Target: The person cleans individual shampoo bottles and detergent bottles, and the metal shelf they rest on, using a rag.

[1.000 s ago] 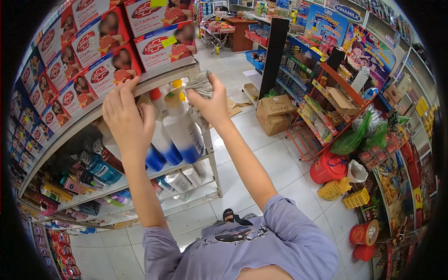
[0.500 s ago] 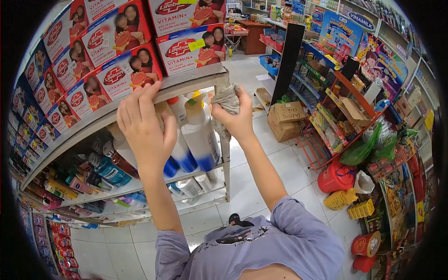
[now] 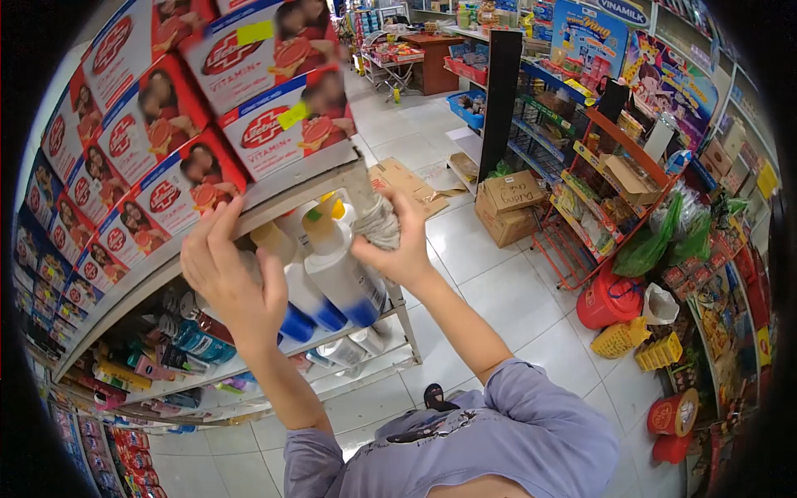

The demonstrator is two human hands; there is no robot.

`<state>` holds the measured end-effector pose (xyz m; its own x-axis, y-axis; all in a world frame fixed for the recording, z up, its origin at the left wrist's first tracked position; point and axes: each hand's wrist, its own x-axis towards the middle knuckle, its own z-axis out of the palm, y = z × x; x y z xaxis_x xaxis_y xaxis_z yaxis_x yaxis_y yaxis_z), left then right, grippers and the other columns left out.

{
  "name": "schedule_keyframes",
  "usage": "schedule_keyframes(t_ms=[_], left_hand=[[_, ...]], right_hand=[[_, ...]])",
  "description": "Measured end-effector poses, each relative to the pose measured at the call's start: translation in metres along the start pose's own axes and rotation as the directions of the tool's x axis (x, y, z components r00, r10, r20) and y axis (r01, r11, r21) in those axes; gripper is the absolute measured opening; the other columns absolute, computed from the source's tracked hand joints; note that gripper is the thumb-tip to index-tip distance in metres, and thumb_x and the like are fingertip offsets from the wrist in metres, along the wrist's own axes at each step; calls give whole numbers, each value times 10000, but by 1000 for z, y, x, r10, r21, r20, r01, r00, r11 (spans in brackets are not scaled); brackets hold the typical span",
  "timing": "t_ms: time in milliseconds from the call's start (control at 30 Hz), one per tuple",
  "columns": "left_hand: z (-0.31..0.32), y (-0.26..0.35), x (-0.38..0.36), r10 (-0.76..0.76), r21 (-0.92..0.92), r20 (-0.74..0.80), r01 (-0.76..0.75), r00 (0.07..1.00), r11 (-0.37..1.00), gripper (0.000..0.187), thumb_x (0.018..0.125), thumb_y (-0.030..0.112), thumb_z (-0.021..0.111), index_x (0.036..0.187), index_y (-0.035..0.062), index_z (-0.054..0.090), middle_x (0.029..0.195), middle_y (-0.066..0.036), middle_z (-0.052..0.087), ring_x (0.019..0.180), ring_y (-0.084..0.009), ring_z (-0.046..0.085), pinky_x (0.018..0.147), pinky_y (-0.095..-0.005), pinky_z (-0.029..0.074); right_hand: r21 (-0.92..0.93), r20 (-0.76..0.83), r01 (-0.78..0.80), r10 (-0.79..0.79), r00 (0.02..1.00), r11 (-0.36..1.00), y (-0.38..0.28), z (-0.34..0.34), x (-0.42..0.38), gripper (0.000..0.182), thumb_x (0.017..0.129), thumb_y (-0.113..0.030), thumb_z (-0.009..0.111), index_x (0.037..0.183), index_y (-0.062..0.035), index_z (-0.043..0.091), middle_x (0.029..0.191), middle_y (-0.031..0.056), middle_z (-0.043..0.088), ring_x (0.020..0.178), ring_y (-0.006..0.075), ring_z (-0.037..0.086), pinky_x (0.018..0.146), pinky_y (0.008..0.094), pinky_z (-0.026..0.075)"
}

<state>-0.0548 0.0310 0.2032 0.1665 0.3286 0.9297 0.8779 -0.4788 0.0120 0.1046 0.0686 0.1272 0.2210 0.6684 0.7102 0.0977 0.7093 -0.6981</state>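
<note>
My right hand point(image 3: 405, 242) is closed on a bunched grey cloth point(image 3: 378, 222), pressed against the end post of the metal shelf point(image 3: 307, 178). My left hand point(image 3: 232, 278) rests with fingers spread on the upper shelf's front edge, just below the stacked red-and-white Lifebuoy soap boxes point(image 3: 282, 124). Between my hands, white bottles with blue bases point(image 3: 342, 270) stand on the shelf beneath. A blue mouthwash bottle point(image 3: 199, 339) is left of my left wrist, among other bottles.
Tiled floor point(image 3: 498, 286) runs to the right of the shelf. Cardboard boxes point(image 3: 508, 207) sit by a red wire rack point(image 3: 598, 187) of goods. A red bucket point(image 3: 610, 299) and yellow bags point(image 3: 614, 336) stand on the floor. Flattened cardboard point(image 3: 411, 184) lies behind the shelf end.
My right hand and the cloth have moved slightly down along the shelf's end post. The view has shifted, and my left hand stays at the shelf edge.
</note>
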Motion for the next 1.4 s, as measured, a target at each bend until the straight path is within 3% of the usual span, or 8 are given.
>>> schedule_keyframes(t_ms=[100,433,500,567,633,933,1067,1400], left_hand=[[1,0,0,11,19,-5,-11,1000,1000,476,604,21,480,1079,52,476,1020,-133,468,976,-270,411,882,-357,267],[6,0,-3,-17,-17,-32,17,999,1000,491,576,23,491,1067,35,482,1030,-130,470,1001,-270,415,881,-368,261],[7,1,-3,-32,-22,-42,31,999,999,487,583,19,486,1070,33,480,1042,-133,467,1011,-272,412,887,-365,261],[8,1,-3,-41,-24,-43,40,998,999,485,586,21,488,1071,33,479,1045,-135,468,1018,-273,409,888,-361,261],[8,1,-3,-33,-19,-42,32,999,999,484,588,22,488,1072,32,479,1051,-134,467,1020,-274,409,889,-362,261],[7,5,-2,-28,-33,-43,27,999,999,457,630,-27,445,1083,23,468,1016,-126,450,986,-253,410,862,-339,322],[7,6,-2,-30,-11,-53,30,998,999,444,630,-19,452,1070,30,481,997,-121,459,956,-245,425,847,-332,332],[13,3,-2,-5,-62,-133,-3,991,998,423,609,44,495,1031,32,510,990,-116,511,937,-272,445,839,-350,306]], right_hand=[[-40,-9,55,-55,998,998,3,-2,-2,364,572,-108,626,871,9,454,742,111,542,692,157,549,626,270,429],[31,56,-78,77,995,996,31,-9,-33,403,558,-128,641,890,-1,449,751,122,547,690,199,555,636,279,428],[6,46,-48,48,998,999,45,-11,-46,411,532,-83,640,891,6,462,707,82,563,638,108,533,598,231,426],[0,53,-74,73,996,997,61,-14,-62,407,530,-88,645,885,3,466,693,77,561,622,104,527,597,227,427],[13,100,-158,156,983,987,74,-18,-80,420,535,-123,658,889,-12,462,741,113,544,673,204,550,629,274,426],[-2,71,-225,224,972,974,97,-23,-113,472,531,-135,676,922,-12,441,790,117,518,728,220,526,665,290,415],[-161,24,-137,142,990,977,99,-26,-122,440,515,-100,662,880,-13,432,765,73,476,697,149,472,641,253,399],[-173,148,-219,245,958,960,90,-33,-118,476,527,-121,647,918,-20,396,850,139,444,822,286,467,726,332,379]])
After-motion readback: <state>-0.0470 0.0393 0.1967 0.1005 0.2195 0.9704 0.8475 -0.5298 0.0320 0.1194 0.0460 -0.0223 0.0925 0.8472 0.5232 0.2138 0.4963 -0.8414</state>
